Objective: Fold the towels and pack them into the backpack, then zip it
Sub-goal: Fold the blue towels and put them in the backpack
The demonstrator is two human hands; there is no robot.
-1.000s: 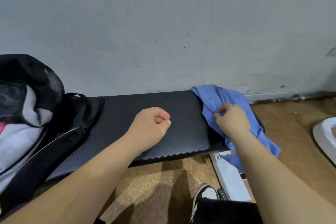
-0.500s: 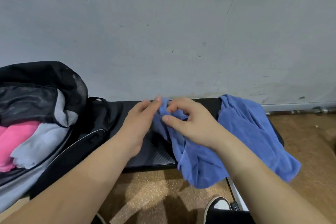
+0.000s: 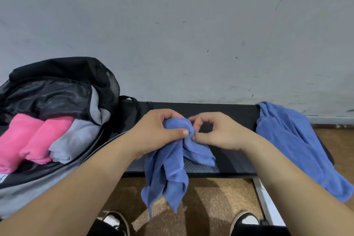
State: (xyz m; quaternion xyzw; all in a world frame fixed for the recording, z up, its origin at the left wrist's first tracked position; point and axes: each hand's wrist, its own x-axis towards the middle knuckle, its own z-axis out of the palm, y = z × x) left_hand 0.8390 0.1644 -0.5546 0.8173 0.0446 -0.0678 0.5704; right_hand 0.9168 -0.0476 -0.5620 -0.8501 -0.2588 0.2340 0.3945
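Blue towel (image 3: 168, 168) hangs over the bench (image 3: 229, 113) edge, left hand (image 3: 155, 132) gripping, right hand (image 3: 220, 134) pinching it.

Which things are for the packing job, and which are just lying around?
For the job: crumpled blue cloth towel, held by left hand and right hand; second blue towel; open black fabric backpack; folded pink towels inside.
Just there: black ribbed bench; black-and-white shoes.

The single head-worn camera looks forward and down, close above the black bench (image 3: 229, 115), facing the wall (image 3: 191, 34).
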